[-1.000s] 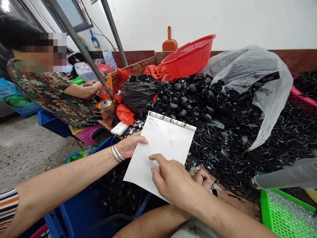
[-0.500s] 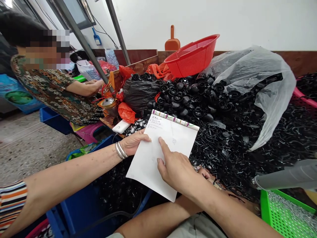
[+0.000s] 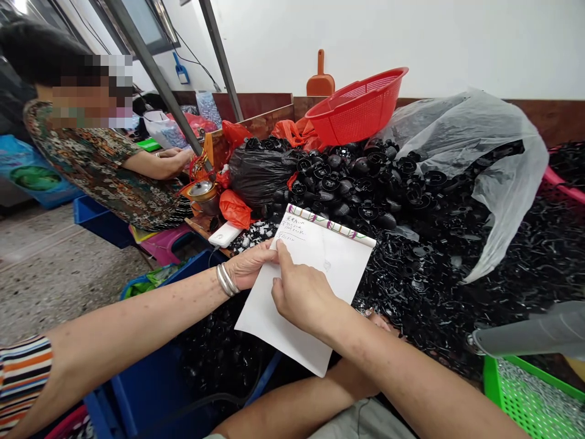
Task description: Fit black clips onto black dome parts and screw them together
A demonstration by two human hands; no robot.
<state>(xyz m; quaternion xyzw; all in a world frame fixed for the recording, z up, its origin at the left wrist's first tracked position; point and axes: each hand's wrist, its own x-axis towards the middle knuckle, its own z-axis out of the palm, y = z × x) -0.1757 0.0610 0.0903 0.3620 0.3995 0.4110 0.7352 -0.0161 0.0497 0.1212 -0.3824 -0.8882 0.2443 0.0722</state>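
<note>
A white notepad (image 3: 301,329) with a patterned top binding and handwritten lines is held by its left edge in another person's hand (image 3: 249,265), which wears silver bangles and comes from a striped sleeve at left. My right hand (image 3: 304,292) is over the page, index finger stretched out to the writing near its upper left, the other fingers curled with nothing in them. My left forearm crosses below it. Beyond the pad's right edge, my left hand (image 3: 381,322) shows only in part behind my right arm, near small black pieces; its fingers are mostly hidden.
Black plastic parts (image 3: 425,262) heap over the table, with a red basket (image 3: 356,110) and clear plastic sheet (image 3: 484,128) on top. A grey tube (image 3: 525,332) and green basket (image 3: 525,390) are at right. A co-worker (image 3: 91,152) sits at left.
My right hand has slid up and left across the page, its fingertip now at the handwriting. The notepad has shifted slightly right and down in view.
</note>
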